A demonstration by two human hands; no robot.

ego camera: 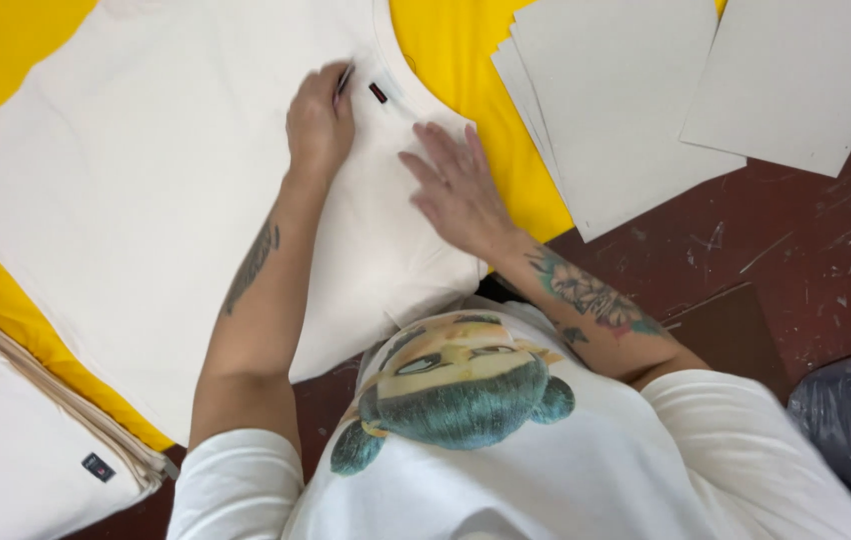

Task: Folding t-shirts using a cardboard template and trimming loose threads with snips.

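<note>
Shirt (166,190) lies flat on yellow sheet (466,60) at the bench's (806,260) left edge. Left hand (320,122) pinches the collar near a dark tag (378,92), apparently to square it; right hand (458,187), released flat, pins the cloth. Boards (626,110) lie toward the far right corner, a stack (16,440) at near left.

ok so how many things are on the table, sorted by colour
white: 2, the shirt under both hands and the stack of folded shirts
yellow: 1, the cloth under the shirt
grey: 2 lots of card sheets, the fanned pile and the sheet
total: 5
left hand pinches the collar, right hand lies flat.
</note>
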